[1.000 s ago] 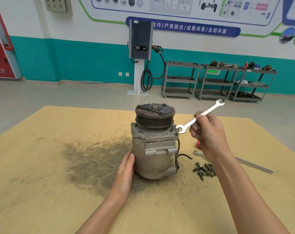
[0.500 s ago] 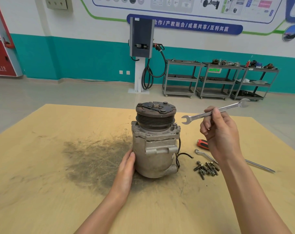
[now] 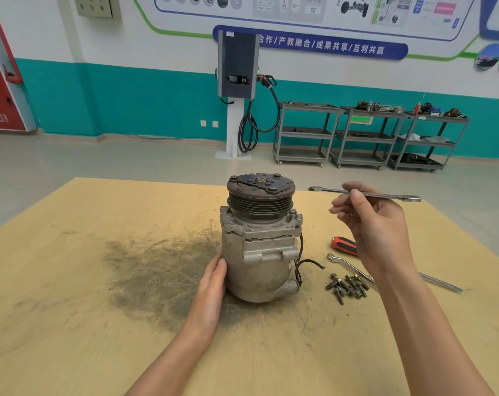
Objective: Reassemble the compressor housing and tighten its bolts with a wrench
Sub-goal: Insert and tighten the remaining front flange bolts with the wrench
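Head view, compressor: the compressor [image 3: 259, 241] stands upright at the centre of the frame on the tan worktop [image 3: 71, 310], its black pulley end up and its rounded grey housing end down, so its long axis runs vertical.

Head view, left hand: the left hand [image 3: 211, 287] lies flat against the lower left side of the housing, fingers straight, steadying it rather than gripping it.

Head view, right hand: the right hand [image 3: 376, 224] is raised to the right of the pulley, clear of the compressor; its grip is a pinch of thumb and fingertips on the shank of the wrench [image 3: 365, 193].

Head view, wrench axis: the wrench lies almost level, long axis left to right across the frame, one end pointing left toward the pulley, the other past the hand to the right. It touches nothing but the hand.

Head view, key relation: the compressor lies left of and below the wrench grip; the right hand is the nearer one to the flange just under the pulley.

Head view, bolts: a heap of loose bolts [image 3: 346, 285] lies on the worktop at lower right of the compressor, near the right forearm.

Head view, other tools: a red-handled screwdriver [image 3: 342, 245] and a long steel bar tool [image 3: 351, 267] lie right of the compressor, partly hidden by the right arm.

Judgement: with the bolts off the housing, fitting them likely comes before the wrench is of use.
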`<state>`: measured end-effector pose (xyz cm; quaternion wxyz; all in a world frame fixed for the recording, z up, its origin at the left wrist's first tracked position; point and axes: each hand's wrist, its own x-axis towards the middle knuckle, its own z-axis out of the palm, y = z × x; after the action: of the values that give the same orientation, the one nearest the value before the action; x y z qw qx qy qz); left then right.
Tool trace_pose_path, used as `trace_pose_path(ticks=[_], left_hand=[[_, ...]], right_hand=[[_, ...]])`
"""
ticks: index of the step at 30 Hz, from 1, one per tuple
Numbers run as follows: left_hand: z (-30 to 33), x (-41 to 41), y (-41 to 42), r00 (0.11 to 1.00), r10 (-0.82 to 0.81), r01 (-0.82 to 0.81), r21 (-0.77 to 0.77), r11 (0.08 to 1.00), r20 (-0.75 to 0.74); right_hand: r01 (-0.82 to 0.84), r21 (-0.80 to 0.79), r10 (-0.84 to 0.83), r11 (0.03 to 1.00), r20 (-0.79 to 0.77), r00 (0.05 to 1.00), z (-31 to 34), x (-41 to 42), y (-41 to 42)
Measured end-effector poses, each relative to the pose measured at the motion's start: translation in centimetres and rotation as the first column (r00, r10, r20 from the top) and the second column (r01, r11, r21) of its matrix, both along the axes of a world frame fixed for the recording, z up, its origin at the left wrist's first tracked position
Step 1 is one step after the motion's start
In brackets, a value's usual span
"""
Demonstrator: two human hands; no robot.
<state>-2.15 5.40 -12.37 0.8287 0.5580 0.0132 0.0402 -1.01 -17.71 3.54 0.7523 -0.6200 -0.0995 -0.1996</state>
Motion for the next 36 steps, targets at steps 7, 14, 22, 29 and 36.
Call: trace_pose_path(ticks=[7, 14, 22, 29, 36], left_hand=[[-0.1, 0.0, 0.1, 1.000, 0.000, 0.000, 0.026, 1.000, 0.001], [-0.1, 0.1, 0.0, 1.000, 0.007, -0.007, 0.012, 1.000, -0.003], [0.0, 0.1, 0.1, 1.000, 0.001, 0.000, -0.019, 1.000, 0.022], [0.1, 0.0, 0.0, 1.000, -0.007, 0.007, -0.032, 0.999, 0.022], [0.2, 0.0, 0.0, 1.000, 0.003, -0.003, -0.038, 0.999, 0.026]], right_hand=[[-0.153, 0.083, 0.150, 0.985, 0.032, 0.988, -0.2, 0.3, 0.2], [0.116, 0.124, -0.125, 0.985, 0.068, 0.990, -0.3, 0.8, 0.8], [0.113, 0.304, -0.134, 0.946, 0.051, 0.990, -0.7, 1.6, 1.1], [0.130, 0.372, -0.105, 0.919, -0.085, 0.991, -0.7, 2.0, 0.8], [0.116, 0.337, -0.069, 0.934, -0.148, 0.987, -1.2, 1.8, 0.6]])
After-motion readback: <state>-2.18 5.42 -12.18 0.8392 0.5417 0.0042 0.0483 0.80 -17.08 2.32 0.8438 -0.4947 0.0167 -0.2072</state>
